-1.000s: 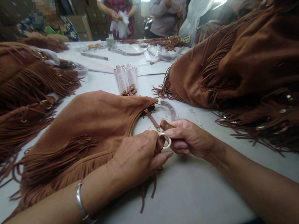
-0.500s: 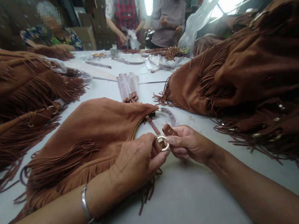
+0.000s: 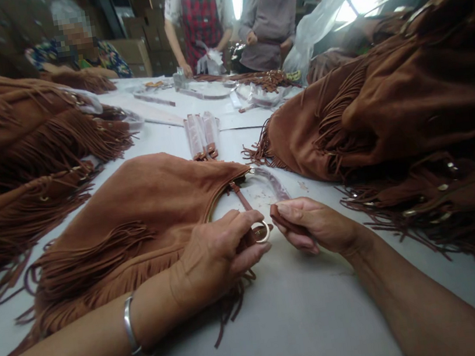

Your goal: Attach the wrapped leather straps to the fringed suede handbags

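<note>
A brown suede bag [image 3: 164, 191] with long fringe lies on the white table in front of me. My left hand [image 3: 221, 251] is closed at the bag's near corner, its thumb and fingers pinching a pale metal ring [image 3: 263, 233]. Just to the right, my right hand [image 3: 310, 224] grips the end of a brown leather strap [image 3: 276, 215]; its plastic-wrapped length [image 3: 274, 181] curves back to the bag's far corner. A small gap separates the strap end from the ring. A thin leather zipper pull [image 3: 240, 195] hangs between the bag's corners.
Fringed brown bags are heaped at left [image 3: 14, 133] and right [image 3: 386, 104]. Several wrapped straps [image 3: 203, 135] lie beyond my bag. Across the white table [image 3: 319, 319], a person in a checked apron [image 3: 201, 24] and two other people are at the far side, near loose straps and plastic.
My right hand has moved slightly right with the strap end, away from the ring. My left hand keeps the ring. Across the table, the aproned person's hand has reached down to the tabletop.
</note>
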{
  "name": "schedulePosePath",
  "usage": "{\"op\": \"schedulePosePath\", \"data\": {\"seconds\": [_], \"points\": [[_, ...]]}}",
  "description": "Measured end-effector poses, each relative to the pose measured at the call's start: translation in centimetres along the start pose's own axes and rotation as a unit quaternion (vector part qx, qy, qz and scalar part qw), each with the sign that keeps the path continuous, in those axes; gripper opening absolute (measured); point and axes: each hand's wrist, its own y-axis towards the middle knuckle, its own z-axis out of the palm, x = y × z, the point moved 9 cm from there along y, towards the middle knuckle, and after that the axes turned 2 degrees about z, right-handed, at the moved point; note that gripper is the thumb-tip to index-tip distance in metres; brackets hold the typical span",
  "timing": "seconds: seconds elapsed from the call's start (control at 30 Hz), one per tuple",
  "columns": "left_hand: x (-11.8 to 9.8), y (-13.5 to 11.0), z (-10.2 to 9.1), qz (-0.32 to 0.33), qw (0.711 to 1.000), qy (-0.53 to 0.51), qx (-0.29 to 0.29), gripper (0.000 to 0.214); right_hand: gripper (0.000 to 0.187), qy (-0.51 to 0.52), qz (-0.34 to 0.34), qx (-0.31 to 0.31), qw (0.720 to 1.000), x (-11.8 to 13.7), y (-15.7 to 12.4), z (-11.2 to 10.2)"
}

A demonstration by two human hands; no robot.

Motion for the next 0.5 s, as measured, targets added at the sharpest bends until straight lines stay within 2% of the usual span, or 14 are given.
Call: {"op": "schedulePosePath", "data": {"seconds": [0.27,0.37,0.5], "points": [[0.6,0.3,0.6,-0.032,0.997,-0.059,0.038,0.027,0.037,-0.057,-0.004,0.002,0.998,-0.2,0.3,0.7],[0.9,0.3,1.0,-0.054,0.994,-0.078,0.06,0.023,0.039,-0.062,0.006,-0.002,0.998,-0.5,0.3,0.7],[0.9,0.3,1.1,-0.051,0.993,-0.086,0.07,0.026,0.038,-0.047,0.008,-0.009,0.999,-0.7,0.3,0.5]]}}
